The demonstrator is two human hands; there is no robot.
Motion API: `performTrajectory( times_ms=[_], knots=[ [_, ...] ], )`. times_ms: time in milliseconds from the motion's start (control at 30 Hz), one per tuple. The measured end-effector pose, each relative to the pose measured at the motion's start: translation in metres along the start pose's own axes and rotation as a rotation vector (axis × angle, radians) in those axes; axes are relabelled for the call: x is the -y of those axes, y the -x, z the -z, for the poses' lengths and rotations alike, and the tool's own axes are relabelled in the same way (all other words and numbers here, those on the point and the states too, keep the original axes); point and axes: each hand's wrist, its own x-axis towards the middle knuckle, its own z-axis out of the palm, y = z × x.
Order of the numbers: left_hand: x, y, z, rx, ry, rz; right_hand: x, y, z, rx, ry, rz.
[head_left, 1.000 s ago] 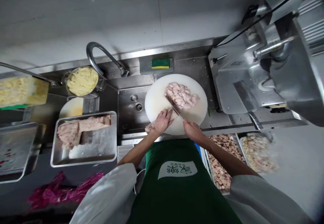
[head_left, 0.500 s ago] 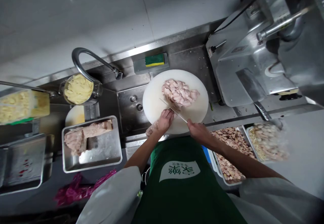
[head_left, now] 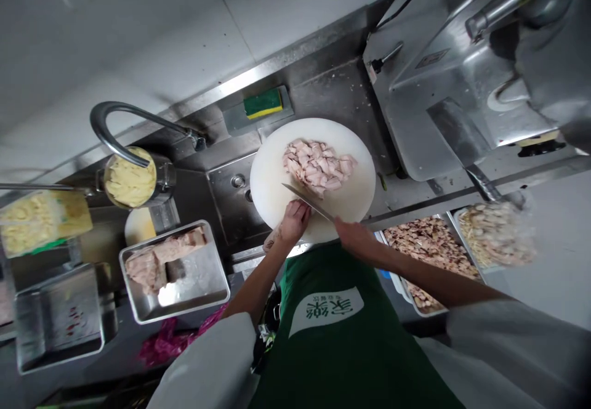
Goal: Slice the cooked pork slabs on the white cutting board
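A round white cutting board [head_left: 277,169] lies over the sink edge with a heap of pale cut meat pieces [head_left: 317,164] on its far side. My right hand [head_left: 351,235] is closed round the handle of a knife [head_left: 305,199], whose blade lies across the board just in front of the heap. My left hand [head_left: 294,221] sits at the board's near edge, fingers curled and pressed down on a piece of meat I can barely see, right beside the blade.
A steel tray [head_left: 198,279] with large meat slabs [head_left: 157,258] sits at the left. Trays of chopped meat [head_left: 429,242] are at the right, under a steel slicing machine [head_left: 443,95]. A curved tap [head_left: 120,113], a pot of yellow food [head_left: 129,181] and a green sponge [head_left: 263,102] stand behind.
The view has tilted and swung, so everything appears rotated. The knife blade has shifted a little nearer along the board; both hands stay at the board's near edge.
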Motion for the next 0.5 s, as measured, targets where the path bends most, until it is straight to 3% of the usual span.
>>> performTrajectory(
  times_ms=[133, 367, 500],
  knots=[
    [-0.001, -0.002, 0.002, 0.006, 0.012, 0.021, 0.002, -0.034, 0.017, -0.073, 0.004, 0.039],
    [0.000, -0.002, 0.001, -0.007, -0.002, 0.019, -0.007, 0.020, 0.004, -0.004, 0.005, 0.002],
    [0.000, -0.001, 0.001, 0.014, -0.023, 0.032, -0.005, 0.027, 0.002, -0.004, -0.014, 0.003]
  ],
)
